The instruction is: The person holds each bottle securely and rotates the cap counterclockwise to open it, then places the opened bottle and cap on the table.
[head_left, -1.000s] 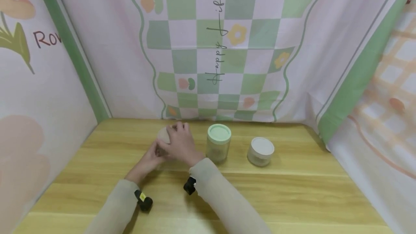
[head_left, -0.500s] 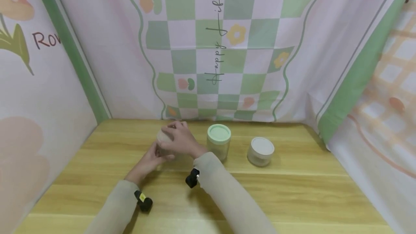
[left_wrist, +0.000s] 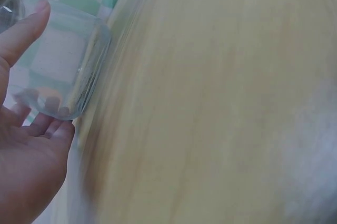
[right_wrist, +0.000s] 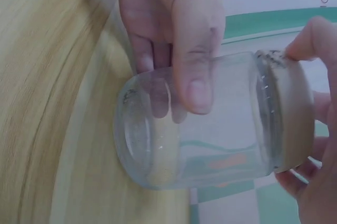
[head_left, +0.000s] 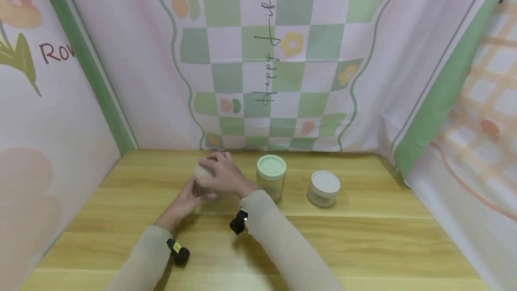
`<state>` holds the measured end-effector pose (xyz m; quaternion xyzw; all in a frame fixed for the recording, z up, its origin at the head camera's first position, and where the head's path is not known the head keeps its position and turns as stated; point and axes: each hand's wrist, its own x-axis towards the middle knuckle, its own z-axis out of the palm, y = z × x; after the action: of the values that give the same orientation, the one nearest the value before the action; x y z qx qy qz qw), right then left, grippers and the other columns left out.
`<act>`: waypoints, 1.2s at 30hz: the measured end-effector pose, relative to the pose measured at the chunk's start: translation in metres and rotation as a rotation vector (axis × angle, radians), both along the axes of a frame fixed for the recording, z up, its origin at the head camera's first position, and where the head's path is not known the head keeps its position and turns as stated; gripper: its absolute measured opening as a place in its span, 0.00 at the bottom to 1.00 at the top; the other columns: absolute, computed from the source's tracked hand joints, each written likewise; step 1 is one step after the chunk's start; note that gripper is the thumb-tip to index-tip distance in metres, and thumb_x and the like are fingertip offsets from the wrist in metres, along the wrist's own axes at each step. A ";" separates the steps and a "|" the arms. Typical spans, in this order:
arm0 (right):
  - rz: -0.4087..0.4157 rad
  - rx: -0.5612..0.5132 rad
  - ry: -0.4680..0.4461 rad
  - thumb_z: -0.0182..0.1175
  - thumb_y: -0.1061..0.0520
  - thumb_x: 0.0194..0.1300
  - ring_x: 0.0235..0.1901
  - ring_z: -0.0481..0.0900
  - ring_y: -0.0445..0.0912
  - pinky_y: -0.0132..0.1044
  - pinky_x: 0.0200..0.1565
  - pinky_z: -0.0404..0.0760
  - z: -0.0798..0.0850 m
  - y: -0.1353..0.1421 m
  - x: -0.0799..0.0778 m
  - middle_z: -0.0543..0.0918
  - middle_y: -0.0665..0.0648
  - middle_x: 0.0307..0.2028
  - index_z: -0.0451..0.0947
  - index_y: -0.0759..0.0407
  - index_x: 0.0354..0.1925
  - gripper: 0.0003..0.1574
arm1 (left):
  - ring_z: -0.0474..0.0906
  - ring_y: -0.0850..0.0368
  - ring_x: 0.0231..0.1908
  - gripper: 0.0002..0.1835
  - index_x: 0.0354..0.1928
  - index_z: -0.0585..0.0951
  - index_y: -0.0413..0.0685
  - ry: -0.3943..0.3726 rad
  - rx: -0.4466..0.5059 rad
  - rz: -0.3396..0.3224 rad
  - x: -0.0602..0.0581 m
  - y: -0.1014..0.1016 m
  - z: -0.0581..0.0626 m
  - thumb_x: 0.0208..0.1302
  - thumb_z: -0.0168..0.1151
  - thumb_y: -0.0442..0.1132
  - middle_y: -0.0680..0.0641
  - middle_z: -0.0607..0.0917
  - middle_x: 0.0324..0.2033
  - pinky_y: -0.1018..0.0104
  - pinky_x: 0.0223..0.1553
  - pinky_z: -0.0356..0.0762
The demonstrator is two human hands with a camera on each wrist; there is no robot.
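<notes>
My left hand [head_left: 184,202] grips the side of a clear glass jar [right_wrist: 221,124], thumb on one side and fingers on the other. With its fingers and thumb curled round the rim, my right hand [head_left: 226,175] holds the jar's cream lid [right_wrist: 296,113]. The lid sits on the jar's mouth. Through the glass I see no contents. In the left wrist view the jar [left_wrist: 63,50] appears with the left thumb [left_wrist: 26,34] along it, and its lid end is cut off. Whether its base touches the table I cannot tell.
A taller glass jar with a mint-green lid [head_left: 271,167] stands just right of my right hand. Further right is a short jar with a white lid [head_left: 325,182]. All are on a wooden table [head_left: 383,237], with a patterned curtain [head_left: 258,71] behind its far edge.
My right hand has turned on the lid, its wrist shifting slightly right and its fingers moving a little left. The left hand keeps its grip on the jar. Both other jars stay put.
</notes>
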<state>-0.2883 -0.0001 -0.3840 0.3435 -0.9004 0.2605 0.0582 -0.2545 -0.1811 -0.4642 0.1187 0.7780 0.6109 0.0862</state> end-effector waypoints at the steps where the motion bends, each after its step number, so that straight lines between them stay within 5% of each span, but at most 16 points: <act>1: -0.002 0.012 0.004 0.59 0.39 0.63 0.64 0.63 0.53 0.47 0.58 0.73 0.000 0.000 0.001 0.70 0.57 0.68 0.72 0.48 0.69 0.38 | 0.42 0.38 0.75 0.52 0.80 0.42 0.50 0.000 0.007 -0.005 0.000 0.000 0.000 0.67 0.68 0.48 0.40 0.46 0.78 0.40 0.72 0.42; 11: -0.176 0.034 0.098 0.54 0.32 0.71 0.67 0.64 0.58 0.53 0.69 0.63 0.001 -0.012 0.017 0.71 0.64 0.67 0.71 0.59 0.69 0.42 | 0.40 0.39 0.76 0.54 0.80 0.43 0.50 -0.010 -0.012 0.004 0.001 0.000 -0.001 0.65 0.69 0.52 0.41 0.47 0.78 0.41 0.73 0.42; 20: -0.355 0.148 0.316 0.51 0.29 0.72 0.48 0.71 0.55 0.44 0.51 0.75 -0.008 -0.024 0.025 0.78 0.67 0.52 0.74 0.69 0.62 0.46 | 0.40 0.41 0.76 0.53 0.80 0.40 0.51 -0.014 0.012 -0.009 -0.002 -0.003 -0.002 0.67 0.68 0.45 0.41 0.46 0.78 0.42 0.73 0.41; 36: -0.306 0.164 0.278 0.54 0.32 0.70 0.46 0.67 0.53 0.41 0.48 0.73 -0.006 -0.022 0.022 0.76 0.66 0.50 0.74 0.70 0.63 0.46 | 0.44 0.41 0.76 0.50 0.80 0.42 0.48 -0.015 0.038 -0.011 -0.002 -0.004 -0.002 0.68 0.66 0.40 0.40 0.49 0.78 0.43 0.73 0.43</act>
<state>-0.2662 -0.0226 -0.3896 0.2390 -0.9435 0.1247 0.1926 -0.2568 -0.1848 -0.4662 0.1202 0.7649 0.6259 0.0930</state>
